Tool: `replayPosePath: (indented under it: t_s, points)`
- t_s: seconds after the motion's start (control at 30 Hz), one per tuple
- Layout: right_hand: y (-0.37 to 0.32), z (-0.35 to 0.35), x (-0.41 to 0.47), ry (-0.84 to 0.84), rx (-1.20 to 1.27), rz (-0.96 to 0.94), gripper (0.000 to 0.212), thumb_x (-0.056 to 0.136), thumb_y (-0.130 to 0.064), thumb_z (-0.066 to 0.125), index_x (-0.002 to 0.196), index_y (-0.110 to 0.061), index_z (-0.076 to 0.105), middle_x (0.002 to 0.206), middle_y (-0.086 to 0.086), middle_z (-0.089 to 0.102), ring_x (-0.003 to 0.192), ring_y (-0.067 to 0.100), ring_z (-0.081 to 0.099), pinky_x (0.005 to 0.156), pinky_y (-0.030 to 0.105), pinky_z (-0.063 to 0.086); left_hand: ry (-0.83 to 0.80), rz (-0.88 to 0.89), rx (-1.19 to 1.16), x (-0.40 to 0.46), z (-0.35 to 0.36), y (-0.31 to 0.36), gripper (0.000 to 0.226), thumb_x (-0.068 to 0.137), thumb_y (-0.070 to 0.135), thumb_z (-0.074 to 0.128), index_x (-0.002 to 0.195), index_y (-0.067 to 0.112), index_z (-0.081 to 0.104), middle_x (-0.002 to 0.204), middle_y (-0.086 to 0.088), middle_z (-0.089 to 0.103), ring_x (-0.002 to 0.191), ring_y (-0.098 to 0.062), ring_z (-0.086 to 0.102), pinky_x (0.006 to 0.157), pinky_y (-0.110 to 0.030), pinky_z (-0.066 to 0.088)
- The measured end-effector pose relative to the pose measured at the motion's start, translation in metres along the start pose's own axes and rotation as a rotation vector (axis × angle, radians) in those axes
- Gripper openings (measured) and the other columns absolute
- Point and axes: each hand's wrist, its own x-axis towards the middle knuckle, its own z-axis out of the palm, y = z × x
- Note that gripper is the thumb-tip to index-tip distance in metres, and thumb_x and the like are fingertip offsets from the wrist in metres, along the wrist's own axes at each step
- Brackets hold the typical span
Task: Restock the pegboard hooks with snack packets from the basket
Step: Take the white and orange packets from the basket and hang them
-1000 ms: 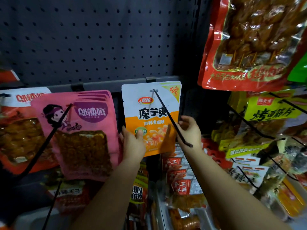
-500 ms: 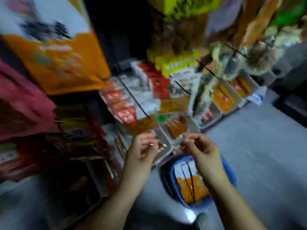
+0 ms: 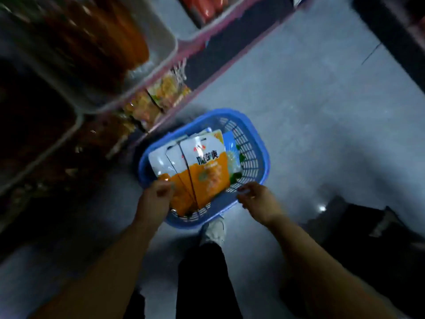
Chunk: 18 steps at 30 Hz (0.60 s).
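Observation:
A blue plastic basket (image 3: pixel 255 155) stands on the grey floor below me. Inside lie several white-and-orange snack packets (image 3: pixel 204 166), overlapping, with a blue-green packet (image 3: pixel 232 155) under them at the right. My left hand (image 3: pixel 156 199) hovers over the basket's near left rim, fingers curled, touching the orange end of a packet; whether it grips it is unclear. My right hand (image 3: pixel 257 199) is above the near right rim, fingers loosely bent and empty. The pegboard and its hooks are out of sight.
Low shelf trays (image 3: pixel 161 49) with orange and dark snack packs run along the left. More packets (image 3: pixel 158 97) sit at the shelf's foot beside the basket. My shoe (image 3: pixel 213 231) and dark trouser leg are just behind the basket. A dark object (image 3: pixel 368 231) lies at the right.
I left the orange packet hanging on its hook, and the view swung down from the pegboard to the floor. Both hands dropped from the hook to the basket's near rim.

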Motion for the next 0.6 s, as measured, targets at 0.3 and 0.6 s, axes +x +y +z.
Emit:
replayPosePath:
  t_s: [0.3,0.6]
  points:
    - [0.021,0.068,0.226,0.016,0.017,-0.031,0.054,0.085,-0.029,0.069,0.129,-0.003,0.050,0.118,0.012,0.061,0.111,0.026,0.058,0.098,0.040,0.047,0.149,-0.161,-0.160,0.167,0.069,-0.069,0.038,0.094,0.021,0.056,0.129,0.019,0.043,0.107,0.001,0.055,0.093,-0.021,0.057,0.069,-0.030,0.049]
    - [0.018,0.080,0.255,0.180,0.344,-0.066,0.032,0.077,-0.013,0.078,0.103,-0.007,0.061,0.096,0.013,0.071,0.080,0.024,0.068,0.068,0.040,0.058,0.021,-0.175,-0.451,0.189,0.080,-0.069,0.023,0.093,0.020,0.055,0.116,0.023,0.059,0.109,-0.006,0.068,0.099,-0.029,0.065,0.087,-0.044,0.054]
